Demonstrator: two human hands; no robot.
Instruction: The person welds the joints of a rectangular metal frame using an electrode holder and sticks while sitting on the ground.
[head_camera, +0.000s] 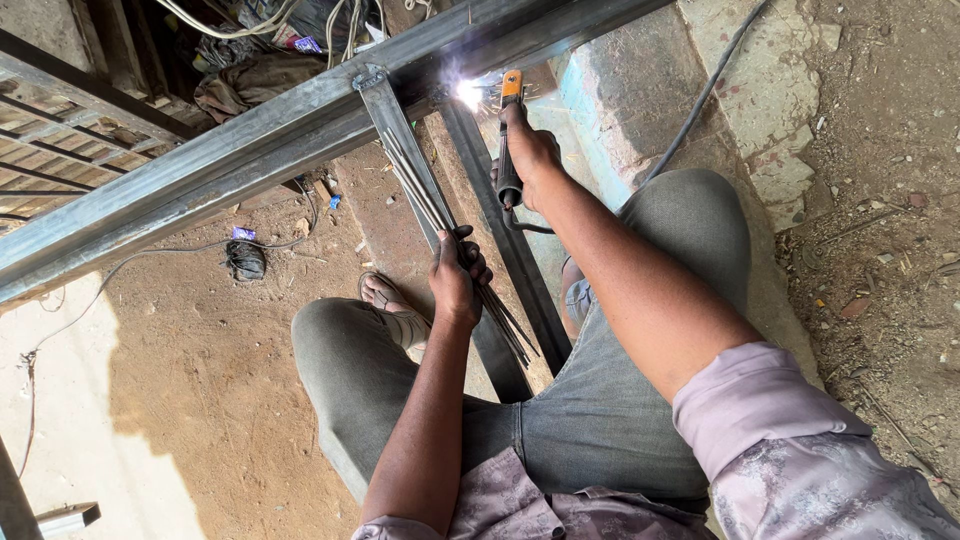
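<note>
— Where were the hands when the arc was lit?

— The right hand (528, 150) was wrapped tight around the electrode holder (510, 150), its orange tip up against the long steel beam (250, 150) where a crossbar (500, 230) met it. The bright spark (468, 93) sat right at that joint, near the beam's far end.

— And the other one?

— The left hand (456, 280) was closed around a bundle of welding rods (440, 220), pressing them against a second crossbar (410, 150). I'd judge that kept spare rods within reach and steadied the bar at once.

— How was the person placed?

— Squatting over the frame, knees spread, one sandalled foot (392, 300) on the dirt ground (200, 380) between the bars, likely so both arms could reach the joint from above.

— The cable?

— A dark lead (700, 100) ran from near the holder away across the concrete step (640, 90), clear of the spark.
</note>
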